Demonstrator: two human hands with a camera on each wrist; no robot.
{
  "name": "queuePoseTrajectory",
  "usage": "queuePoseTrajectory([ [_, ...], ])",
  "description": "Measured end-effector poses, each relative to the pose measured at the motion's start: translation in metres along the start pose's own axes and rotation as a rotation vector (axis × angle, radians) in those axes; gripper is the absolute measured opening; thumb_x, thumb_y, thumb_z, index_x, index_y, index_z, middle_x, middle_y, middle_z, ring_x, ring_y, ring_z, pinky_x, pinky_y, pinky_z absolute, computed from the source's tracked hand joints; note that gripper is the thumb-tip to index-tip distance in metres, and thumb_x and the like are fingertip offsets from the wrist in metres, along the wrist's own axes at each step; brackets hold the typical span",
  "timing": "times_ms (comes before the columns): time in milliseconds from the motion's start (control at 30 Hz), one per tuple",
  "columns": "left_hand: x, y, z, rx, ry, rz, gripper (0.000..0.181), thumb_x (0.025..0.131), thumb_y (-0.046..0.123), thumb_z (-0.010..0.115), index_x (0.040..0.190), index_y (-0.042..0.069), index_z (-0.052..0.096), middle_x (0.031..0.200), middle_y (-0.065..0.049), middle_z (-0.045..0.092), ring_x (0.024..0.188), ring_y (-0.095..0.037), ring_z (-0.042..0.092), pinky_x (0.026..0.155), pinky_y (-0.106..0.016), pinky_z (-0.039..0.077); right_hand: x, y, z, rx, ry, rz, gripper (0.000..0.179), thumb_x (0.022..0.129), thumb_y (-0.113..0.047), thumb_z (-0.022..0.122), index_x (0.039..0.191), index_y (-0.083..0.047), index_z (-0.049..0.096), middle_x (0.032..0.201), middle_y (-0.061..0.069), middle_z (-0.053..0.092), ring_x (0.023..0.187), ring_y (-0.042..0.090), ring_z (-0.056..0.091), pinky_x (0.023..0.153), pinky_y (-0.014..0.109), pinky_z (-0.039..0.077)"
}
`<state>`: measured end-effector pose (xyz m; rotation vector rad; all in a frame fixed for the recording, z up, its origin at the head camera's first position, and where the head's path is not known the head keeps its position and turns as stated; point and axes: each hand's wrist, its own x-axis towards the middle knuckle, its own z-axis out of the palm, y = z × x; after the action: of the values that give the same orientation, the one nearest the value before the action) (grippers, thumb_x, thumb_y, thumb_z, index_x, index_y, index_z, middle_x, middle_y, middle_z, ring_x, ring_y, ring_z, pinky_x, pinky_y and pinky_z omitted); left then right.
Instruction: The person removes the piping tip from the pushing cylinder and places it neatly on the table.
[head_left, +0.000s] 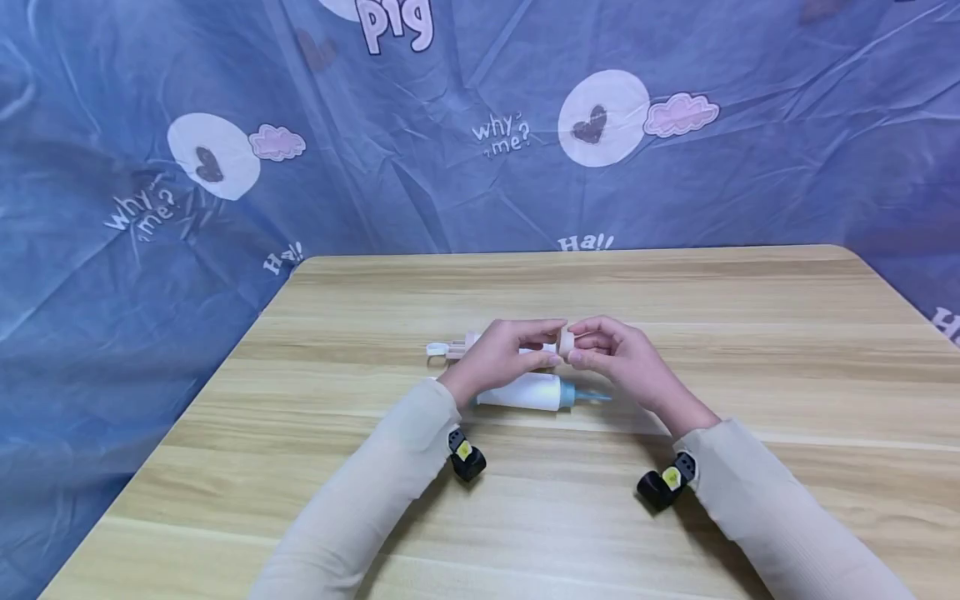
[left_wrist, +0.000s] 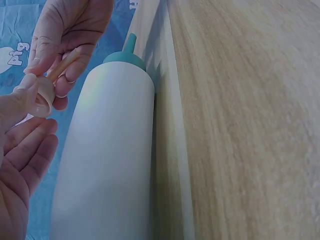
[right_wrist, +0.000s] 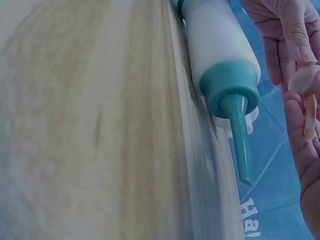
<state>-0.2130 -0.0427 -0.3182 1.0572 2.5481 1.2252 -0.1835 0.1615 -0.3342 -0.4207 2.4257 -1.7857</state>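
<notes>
Between both hands is a pale pink nozzle cap (head_left: 566, 343), a hollow ring with a slim spout (left_wrist: 64, 65). My left hand (head_left: 510, 348) grips its open rim between thumb and fingers. From the spout side, my right hand (head_left: 622, 358) pinches it with thumb and fingertips. Just below the hands in the head view, a white squeeze bottle (head_left: 522, 392) lies on its side. Its teal nozzle top (right_wrist: 231, 87) points right. Partly hidden behind the left hand lies a pink and white item (head_left: 456, 347) with a white spoon-like tip on its left.
The wooden table (head_left: 562, 517) reaches well past both hands. A blue printed cloth (head_left: 450, 167) hangs behind its far edge. Each wrist wears a small black camera, the left one (head_left: 467, 458) close above the tabletop.
</notes>
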Motion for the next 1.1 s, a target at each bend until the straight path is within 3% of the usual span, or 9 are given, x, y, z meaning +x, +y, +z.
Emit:
queuePoseTrajectory([
  [133,-0.001,0.000,0.001,-0.005,0.005,-0.004,0.050,0.086,0.019,0.066,0.133,0.010,0.051,0.118,-0.007,0.064,0.104,-0.015,0.062,0.089,-0.017,0.046,0.000,-0.001,0.001,0.002,-0.004,-0.001,0.040,0.087,-0.014,0.065,0.120,0.004,0.051,0.105,0.019,0.064,0.086,0.004,0.063,0.077,0.020,0.052],
  [533,-0.004,-0.002,-0.002,0.013,0.065,0.067,0.046,0.086,0.017,0.066,0.128,0.003,0.054,0.106,-0.008,0.069,0.097,-0.015,0.065,0.087,-0.016,0.046,-0.001,-0.002,0.003,0.013,-0.014,0.024,0.042,0.089,-0.018,0.063,0.122,0.004,0.049,0.105,0.022,0.064,0.085,0.006,0.065,0.078,0.020,0.051],
  [800,-0.005,-0.003,-0.006,-0.013,0.124,0.099,0.044,0.086,0.015,0.067,0.126,0.000,0.056,0.103,-0.009,0.070,0.093,-0.015,0.066,0.085,-0.016,0.047,-0.003,0.002,-0.001,0.021,0.001,0.018,0.030,0.092,-0.011,0.057,0.115,0.007,0.052,0.101,0.023,0.063,0.084,0.008,0.065,0.079,0.024,0.053],
  [967,-0.006,-0.003,-0.006,-0.025,0.125,0.092,0.044,0.085,0.015,0.067,0.125,0.001,0.056,0.101,-0.009,0.070,0.092,-0.015,0.066,0.084,-0.016,0.048,-0.005,0.001,-0.005,0.027,0.023,0.004,0.026,0.093,-0.006,0.053,0.112,0.012,0.053,0.102,0.026,0.063,0.081,0.005,0.064,0.077,0.023,0.053],
  [1100,-0.007,-0.003,-0.005,-0.022,0.125,0.075,0.044,0.085,0.016,0.068,0.126,0.003,0.056,0.100,-0.008,0.070,0.091,-0.014,0.066,0.084,-0.016,0.047,-0.006,0.001,-0.008,0.018,0.050,-0.017,0.026,0.093,-0.006,0.054,0.112,0.012,0.055,0.097,0.018,0.066,0.079,0.004,0.063,0.076,0.022,0.053],
])
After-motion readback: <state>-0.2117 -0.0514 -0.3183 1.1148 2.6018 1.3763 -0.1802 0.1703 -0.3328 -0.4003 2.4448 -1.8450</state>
